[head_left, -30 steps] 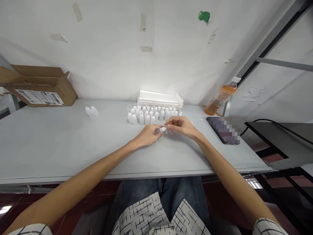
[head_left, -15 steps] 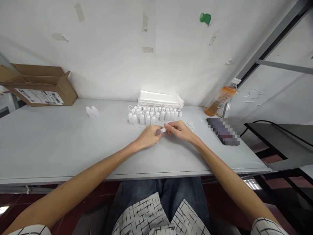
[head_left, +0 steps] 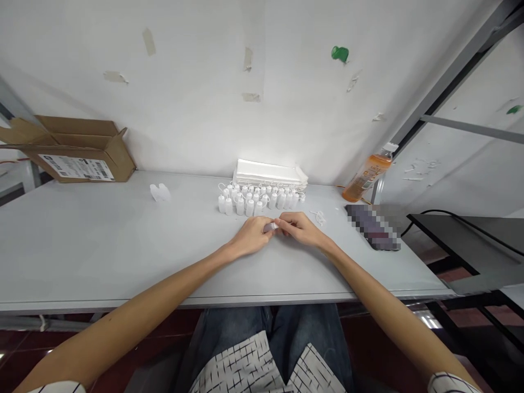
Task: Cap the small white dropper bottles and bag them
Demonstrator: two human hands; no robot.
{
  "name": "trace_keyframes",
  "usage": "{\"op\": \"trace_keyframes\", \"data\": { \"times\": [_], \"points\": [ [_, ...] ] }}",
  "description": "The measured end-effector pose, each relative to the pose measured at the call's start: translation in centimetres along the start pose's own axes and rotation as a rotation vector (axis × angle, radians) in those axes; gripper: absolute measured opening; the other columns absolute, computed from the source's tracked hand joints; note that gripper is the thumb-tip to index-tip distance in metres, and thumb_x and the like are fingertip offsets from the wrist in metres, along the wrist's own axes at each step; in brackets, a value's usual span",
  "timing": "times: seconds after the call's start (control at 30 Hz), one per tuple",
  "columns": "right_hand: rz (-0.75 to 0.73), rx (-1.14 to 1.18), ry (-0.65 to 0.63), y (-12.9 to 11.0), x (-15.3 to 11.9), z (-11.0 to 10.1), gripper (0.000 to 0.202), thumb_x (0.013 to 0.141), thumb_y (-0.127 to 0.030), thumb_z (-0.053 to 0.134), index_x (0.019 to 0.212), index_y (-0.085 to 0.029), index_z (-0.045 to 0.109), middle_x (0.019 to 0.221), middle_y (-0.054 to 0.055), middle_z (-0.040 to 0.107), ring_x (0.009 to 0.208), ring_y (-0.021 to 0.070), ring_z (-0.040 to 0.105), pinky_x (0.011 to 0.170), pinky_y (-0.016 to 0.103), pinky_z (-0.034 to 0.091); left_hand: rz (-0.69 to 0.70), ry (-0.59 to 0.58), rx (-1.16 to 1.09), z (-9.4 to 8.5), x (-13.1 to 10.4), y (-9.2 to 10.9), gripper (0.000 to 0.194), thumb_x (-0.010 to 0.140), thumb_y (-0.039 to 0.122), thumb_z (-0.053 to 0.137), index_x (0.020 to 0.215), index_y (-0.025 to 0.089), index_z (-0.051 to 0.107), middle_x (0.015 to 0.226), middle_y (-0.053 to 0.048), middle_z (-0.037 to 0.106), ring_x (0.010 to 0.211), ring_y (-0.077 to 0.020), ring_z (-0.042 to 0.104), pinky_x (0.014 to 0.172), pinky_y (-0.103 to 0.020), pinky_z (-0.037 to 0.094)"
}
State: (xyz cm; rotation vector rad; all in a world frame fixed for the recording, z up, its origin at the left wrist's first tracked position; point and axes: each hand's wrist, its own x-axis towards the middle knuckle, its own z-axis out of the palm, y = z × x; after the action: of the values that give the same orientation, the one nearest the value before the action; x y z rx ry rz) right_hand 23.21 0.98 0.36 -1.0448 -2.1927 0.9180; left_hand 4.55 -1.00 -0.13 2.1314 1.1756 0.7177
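Head view: the left hand grasps a small plastic dropper bottle, tilted above the near side of the table; the right hand has its thumb and fingers pinched at the bottle's white end, touching or almost touching the left fingertips; the step in hand looks like two-handed work at that end, though whether a cap is seated there is too small to tell; the next move seems to call for a firm left hold and fine right-finger control; similar capped bottles stand upright just beyond, in front of stacked white trays; loose white pieces lie beyond the right hand.
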Motion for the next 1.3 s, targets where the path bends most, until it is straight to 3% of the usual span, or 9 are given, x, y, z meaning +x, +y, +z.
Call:
{"op": "trace_keyframes", "data": {
  "times": [0.13, 0.37, 0.57, 0.9, 1.13, 1.3],
  "points": [
    [0.015, 0.029, 0.025, -0.1, -0.01, -0.1, 0.028, 0.085, -0.043, 0.059, 0.087, -0.016, 0.067, 0.077, 0.003, 0.064, 0.063, 0.013, 0.052, 0.056, 0.025, 0.038, -0.028, -0.012, 0.03, 0.0, 0.07, 0.08, 0.023, 0.085, 0.02, 0.051, 0.093, 0.013, 0.071, 0.069, -0.003, 0.065, 0.063, -0.0165, 0.055, 0.058, -0.026, 0.036],
    [0.013, -0.034, -0.032, 0.11, 0.13, 0.01, 0.044, 0.093, -0.047, 0.046, 0.065, -0.016, 0.057, 0.061, 0.0, 0.051, 0.058, 0.0121, 0.044, 0.054, 0.026, 0.034, 0.0, 0.014, 0.053, 0.37, 0.02, -0.5, 0.021, 0.086, 0.026, 0.051, 0.085, 0.014, 0.068, 0.07, -0.003, 0.064, 0.063, -0.0171, 0.055, 0.056, -0.027, 0.035],
    [-0.004, 0.013, 0.008, 0.02, 0.06, -0.01, 0.028, 0.087, -0.043, 0.057, 0.084, -0.016, 0.062, 0.076, 0.003, 0.061, 0.067, 0.0135, 0.051, 0.055, 0.024, 0.035, 0.011, 0.009, 0.037, 0.2, 0.03, -0.4, 0.021, 0.086, 0.024, 0.049, 0.084, 0.014, 0.067, 0.073, -0.003, 0.065, 0.066, -0.0172, 0.056, 0.059, -0.027, 0.036],
    [-0.011, -0.089, -0.046, -0.09, 0.2, 0.13, 0.044, 0.095, -0.048, 0.041, 0.064, -0.017, 0.05, 0.06, 0.0, 0.049, 0.057, 0.0121, 0.042, 0.056, 0.026, 0.033, -0.029, 0.024, 0.097, 0.35, -0.01, -0.41, 0.017, 0.086, 0.027, 0.052, 0.081, 0.015, 0.063, 0.075, -0.004, 0.064, 0.069, -0.0192, 0.057, 0.06, -0.028, 0.037],
    [-0.039, -0.033, -0.006, -0.27, -0.03, 0.1, 0.03, 0.091, -0.043, 0.05, 0.083, -0.016, 0.061, 0.072, 0.002, 0.06, 0.064, 0.0129, 0.05, 0.057, 0.025, 0.034, -0.037, -0.003, 0.032, 0.03, 0.07, -0.37, 0.018, 0.086, 0.026, 0.052, 0.085, 0.014, 0.065, 0.07, -0.002, 0.064, 0.066, -0.0187, 0.058, 0.06, -0.028, 0.038],
    [0.008, 0.053, -0.081, -0.04, 0.02, 0.03, 0.041, 0.092, -0.048, 0.048, 0.068, -0.016, 0.055, 0.059, -0.002, 0.05, 0.056, 0.0105, 0.042, 0.055, 0.025, 0.033, 0.012, 0.004, 0.125, 0.52, -0.1, -0.43, 0.017, 0.085, 0.023, 0.051, 0.084, 0.014, 0.065, 0.079, -0.005, 0.066, 0.072, -0.02, 0.058, 0.063, -0.029, 0.04]
  ]
}}
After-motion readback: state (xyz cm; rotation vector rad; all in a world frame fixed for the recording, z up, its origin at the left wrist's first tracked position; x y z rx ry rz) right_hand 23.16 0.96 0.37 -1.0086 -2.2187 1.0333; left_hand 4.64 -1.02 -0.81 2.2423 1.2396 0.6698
